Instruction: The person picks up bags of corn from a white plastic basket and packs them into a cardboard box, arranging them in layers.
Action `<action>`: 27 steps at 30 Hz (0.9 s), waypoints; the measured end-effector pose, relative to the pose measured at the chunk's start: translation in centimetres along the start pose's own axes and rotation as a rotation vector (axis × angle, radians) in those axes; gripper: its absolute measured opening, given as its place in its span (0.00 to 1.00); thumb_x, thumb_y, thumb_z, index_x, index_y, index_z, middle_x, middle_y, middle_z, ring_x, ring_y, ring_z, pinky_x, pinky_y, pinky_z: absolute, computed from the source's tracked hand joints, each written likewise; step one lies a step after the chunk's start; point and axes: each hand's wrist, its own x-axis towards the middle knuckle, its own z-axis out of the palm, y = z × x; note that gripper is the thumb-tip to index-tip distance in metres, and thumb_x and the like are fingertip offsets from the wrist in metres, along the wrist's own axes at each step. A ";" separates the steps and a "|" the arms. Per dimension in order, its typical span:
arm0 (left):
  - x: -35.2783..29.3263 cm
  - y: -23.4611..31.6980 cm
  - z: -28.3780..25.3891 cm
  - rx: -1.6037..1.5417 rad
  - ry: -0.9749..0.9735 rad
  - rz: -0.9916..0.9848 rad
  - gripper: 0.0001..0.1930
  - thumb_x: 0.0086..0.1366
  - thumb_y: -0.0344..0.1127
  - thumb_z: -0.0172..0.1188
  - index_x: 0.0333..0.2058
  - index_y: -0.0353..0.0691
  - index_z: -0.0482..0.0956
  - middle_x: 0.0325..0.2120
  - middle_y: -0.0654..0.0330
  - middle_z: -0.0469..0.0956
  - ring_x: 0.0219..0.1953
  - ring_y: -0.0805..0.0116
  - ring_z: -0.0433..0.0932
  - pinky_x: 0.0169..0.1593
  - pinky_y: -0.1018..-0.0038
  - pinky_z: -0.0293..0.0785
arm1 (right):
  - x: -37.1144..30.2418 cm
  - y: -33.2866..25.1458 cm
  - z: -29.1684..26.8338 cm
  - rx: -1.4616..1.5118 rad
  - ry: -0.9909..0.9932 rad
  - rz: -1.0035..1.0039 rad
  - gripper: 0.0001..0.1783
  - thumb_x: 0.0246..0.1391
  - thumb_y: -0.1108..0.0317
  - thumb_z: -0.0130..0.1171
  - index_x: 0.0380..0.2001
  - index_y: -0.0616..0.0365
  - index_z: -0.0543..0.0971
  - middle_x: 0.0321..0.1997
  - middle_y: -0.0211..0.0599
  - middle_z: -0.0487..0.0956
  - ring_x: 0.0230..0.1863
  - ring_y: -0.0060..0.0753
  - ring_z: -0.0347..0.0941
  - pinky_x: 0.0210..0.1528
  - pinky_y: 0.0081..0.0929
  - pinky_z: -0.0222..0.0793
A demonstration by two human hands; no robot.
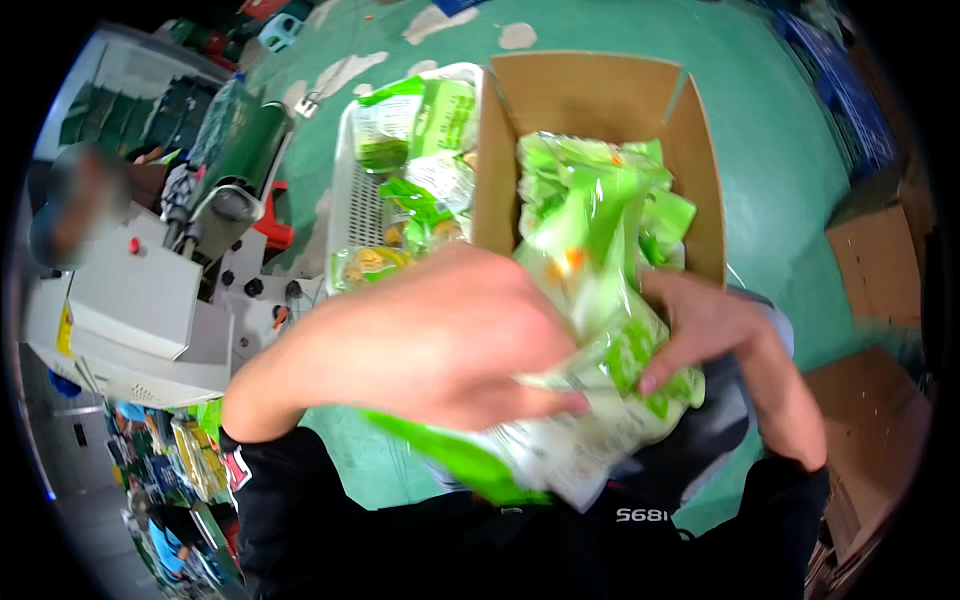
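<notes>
I have the left hand, blurred, gripping green-and-white plastic packets at the near side of an open cardboard carton; the right hand clasping their right side; further green bags inside the carton; alongside, one white basket, bagged goods within.

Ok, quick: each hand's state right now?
Left hand: closed on the green-and-white plastic packets; blurred, fingers mostly hidden.
Right hand: closed on the right side of that bunch.

Head view — left fisheye | from the wearer's head | facing down | close above carton
</notes>
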 end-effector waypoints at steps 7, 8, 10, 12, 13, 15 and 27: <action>13.3 -1.4 3.6 -0.292 -0.650 0.087 0.19 0.62 0.46 0.60 0.23 0.34 0.73 0.19 0.52 0.72 0.20 0.56 0.70 0.23 0.66 0.64 | -8.7 7.2 10.0 1.198 0.417 0.069 0.54 0.37 0.74 0.69 0.67 0.61 0.53 0.67 0.41 0.62 0.66 0.39 0.60 0.67 0.37 0.56; 15.3 -3.8 2.6 -0.458 -0.687 -0.084 0.18 0.63 0.47 0.58 0.27 0.35 0.76 0.23 0.55 0.76 0.21 0.63 0.72 0.26 0.69 0.67 | -8.9 8.4 10.2 1.250 0.510 0.061 0.52 0.39 0.72 0.69 0.67 0.61 0.53 0.68 0.42 0.61 0.67 0.40 0.60 0.67 0.39 0.56; 19.4 -10.9 1.3 -0.683 -0.518 -0.241 0.21 0.66 0.54 0.53 0.33 0.40 0.82 0.29 0.64 0.80 0.24 0.74 0.72 0.33 0.75 0.71 | -10.6 9.6 8.7 1.165 0.674 0.091 0.49 0.40 0.72 0.68 0.66 0.59 0.55 0.66 0.42 0.63 0.64 0.42 0.62 0.65 0.39 0.58; 23.3 -20.4 0.4 -0.324 -0.245 -0.391 0.29 0.67 0.61 0.48 0.33 0.37 0.82 0.33 0.63 0.80 0.35 0.73 0.76 0.39 0.75 0.72 | -12.6 9.7 5.5 0.902 0.784 0.172 0.46 0.41 0.72 0.67 0.65 0.58 0.57 0.65 0.42 0.65 0.62 0.43 0.64 0.64 0.39 0.59; 26.2 -26.2 1.2 -0.168 -0.193 -0.375 0.28 0.66 0.60 0.48 0.37 0.38 0.82 0.33 0.62 0.80 0.36 0.71 0.76 0.41 0.72 0.73 | -14.2 8.6 3.4 0.704 0.856 0.247 0.45 0.42 0.71 0.66 0.65 0.58 0.58 0.64 0.42 0.66 0.61 0.44 0.65 0.63 0.40 0.60; 25.3 -36.9 5.4 -0.099 0.113 -0.546 0.26 0.67 0.55 0.47 0.48 0.39 0.79 0.44 0.56 0.79 0.44 0.61 0.76 0.50 0.66 0.71 | -13.8 7.9 -1.4 0.329 0.806 0.324 0.42 0.43 0.71 0.66 0.63 0.56 0.60 0.62 0.41 0.68 0.59 0.45 0.67 0.61 0.40 0.62; 22.9 -31.5 19.2 0.368 0.137 -0.704 0.28 0.65 0.52 0.46 0.58 0.41 0.69 0.61 0.46 0.63 0.62 0.50 0.64 0.63 0.55 0.60 | 18.1 22.0 -22.7 -1.474 0.526 0.392 0.45 0.43 0.63 0.67 0.65 0.28 0.60 0.57 0.30 0.74 0.54 0.43 0.71 0.56 0.43 0.64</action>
